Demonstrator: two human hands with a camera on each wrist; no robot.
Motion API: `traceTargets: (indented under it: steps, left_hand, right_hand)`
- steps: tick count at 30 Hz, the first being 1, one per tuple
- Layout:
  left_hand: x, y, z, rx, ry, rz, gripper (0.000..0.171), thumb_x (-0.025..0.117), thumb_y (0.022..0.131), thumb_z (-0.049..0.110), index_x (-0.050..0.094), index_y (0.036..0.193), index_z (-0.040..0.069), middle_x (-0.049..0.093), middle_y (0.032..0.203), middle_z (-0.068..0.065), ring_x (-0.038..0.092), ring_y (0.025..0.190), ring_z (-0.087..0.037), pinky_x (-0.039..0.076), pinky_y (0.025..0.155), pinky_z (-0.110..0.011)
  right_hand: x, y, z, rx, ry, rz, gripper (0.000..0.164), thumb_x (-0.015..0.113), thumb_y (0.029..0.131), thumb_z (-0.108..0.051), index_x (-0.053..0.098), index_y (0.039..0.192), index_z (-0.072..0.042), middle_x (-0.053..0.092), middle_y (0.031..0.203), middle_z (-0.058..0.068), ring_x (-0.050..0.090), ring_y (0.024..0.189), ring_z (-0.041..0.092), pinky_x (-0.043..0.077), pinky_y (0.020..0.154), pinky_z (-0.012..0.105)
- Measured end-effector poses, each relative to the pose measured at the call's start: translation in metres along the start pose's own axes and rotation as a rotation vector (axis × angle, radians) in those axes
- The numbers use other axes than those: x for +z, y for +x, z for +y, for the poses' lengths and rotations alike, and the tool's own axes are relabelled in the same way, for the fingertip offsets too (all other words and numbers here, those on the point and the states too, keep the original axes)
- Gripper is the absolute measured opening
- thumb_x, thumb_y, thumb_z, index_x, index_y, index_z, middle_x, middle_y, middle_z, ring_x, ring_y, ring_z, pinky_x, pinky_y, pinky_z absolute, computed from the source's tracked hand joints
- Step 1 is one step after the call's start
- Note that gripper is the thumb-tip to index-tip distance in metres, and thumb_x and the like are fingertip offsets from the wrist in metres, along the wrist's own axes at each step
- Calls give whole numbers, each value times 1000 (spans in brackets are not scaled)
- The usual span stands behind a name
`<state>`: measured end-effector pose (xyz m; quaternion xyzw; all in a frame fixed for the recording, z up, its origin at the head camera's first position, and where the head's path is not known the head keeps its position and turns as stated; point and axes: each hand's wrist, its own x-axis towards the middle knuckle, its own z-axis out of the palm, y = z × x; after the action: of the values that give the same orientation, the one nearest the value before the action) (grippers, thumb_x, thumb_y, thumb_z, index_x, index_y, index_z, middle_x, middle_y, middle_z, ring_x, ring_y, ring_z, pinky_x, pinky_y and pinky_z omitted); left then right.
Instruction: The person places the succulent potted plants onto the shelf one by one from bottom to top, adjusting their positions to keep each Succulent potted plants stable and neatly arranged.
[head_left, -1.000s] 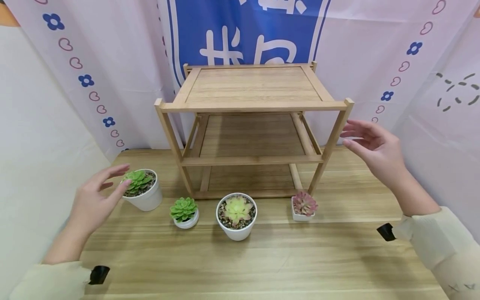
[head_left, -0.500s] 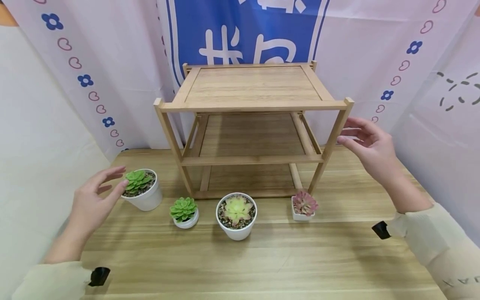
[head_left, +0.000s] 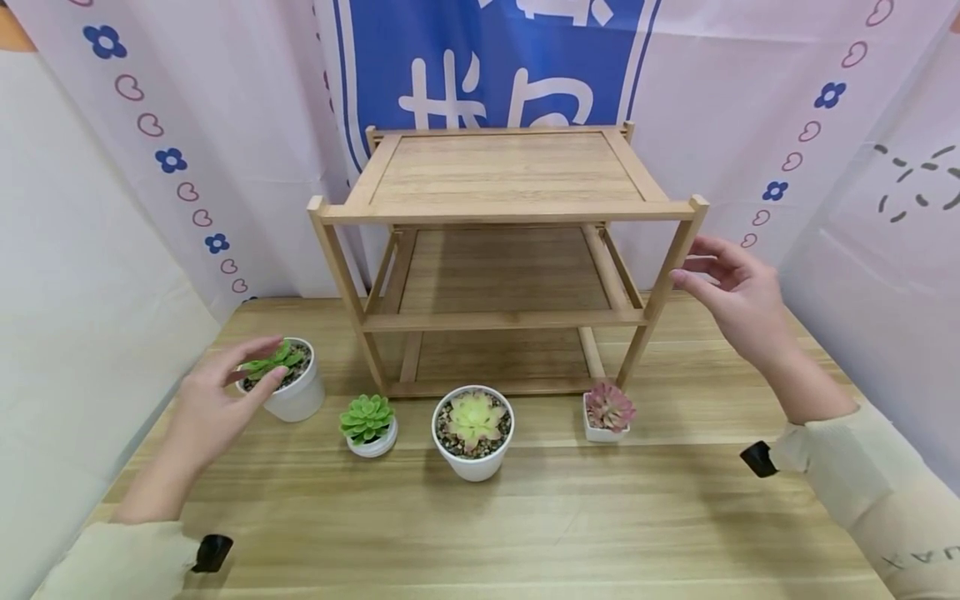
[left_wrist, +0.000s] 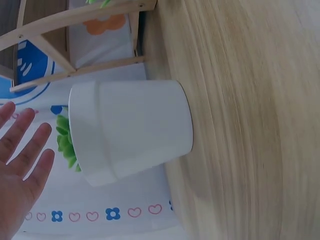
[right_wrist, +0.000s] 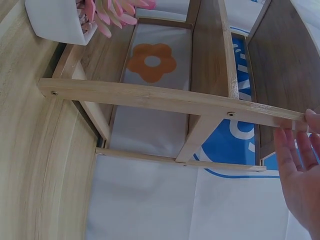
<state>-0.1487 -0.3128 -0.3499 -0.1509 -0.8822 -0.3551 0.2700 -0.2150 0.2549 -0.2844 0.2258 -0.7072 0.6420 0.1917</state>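
Note:
A three-tier wooden shelf rack (head_left: 498, 319) stands at the back of the table. My right hand (head_left: 746, 312) is at its front right post, thumb in front and fingers behind, pinching the post high up in the right wrist view. At the far left, my left hand (head_left: 213, 408) hovers by a white round pot (head_left: 298, 398) with a green succulent (left_wrist: 65, 142), fingers spread and apart from the pot's wall in the left wrist view. In the head view this hand partly covers the plant.
In front of the rack stand a small potted green succulent (head_left: 367, 419), a larger white pot (head_left: 474, 467) with a yellow-green succulent, and a small square pot (head_left: 603, 434) with a pink succulent. A printed curtain (head_left: 750, 100) hangs behind.
My left hand has moved right, over the left potted succulent. My right hand has shifted slightly left, its thumb coming onto the rack's post. The pots and rack stay put.

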Motion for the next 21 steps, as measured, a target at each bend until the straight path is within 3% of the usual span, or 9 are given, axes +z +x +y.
traceTargets:
  steps: [4, 7, 14, 21]
  left_hand:
    - [4, 1, 3, 30, -6, -16, 39, 76, 89, -1, 68, 127, 0, 71, 119, 4, 55, 107, 10, 42, 86, -5]
    - [7, 1, 7, 33, 1, -42, 37, 75, 90, 1, 68, 126, 0, 71, 117, -17, 56, 106, 10, 43, 86, -6]
    - [13, 1, 17, 18, -2, -99, 34, 75, 92, 4, 70, 125, 4, 72, 115, -14, 56, 105, 9, 43, 87, -7]
    - [26, 2, 27, 83, -40, -145, 32, 77, 88, 1, 71, 120, 2, 74, 112, -10, 56, 105, 10, 44, 90, -8]
  right_hand:
    - [0, 0, 0, 7, 17, 4, 37, 67, 92, 13, 69, 125, -3, 69, 114, 3, 66, 102, 11, 56, 84, 17]
    - [0, 1, 0, 9, 26, 4, 37, 67, 92, 13, 69, 124, -3, 70, 112, 3, 67, 101, 11, 56, 83, 17]
    - [0, 0, 0, 15, 15, -5, 36, 67, 92, 12, 69, 124, -3, 70, 112, 2, 67, 101, 11, 56, 83, 17]
    - [-1, 0, 0, 24, -4, -9, 35, 67, 92, 11, 69, 124, -4, 70, 112, 2, 66, 101, 11, 56, 83, 16]
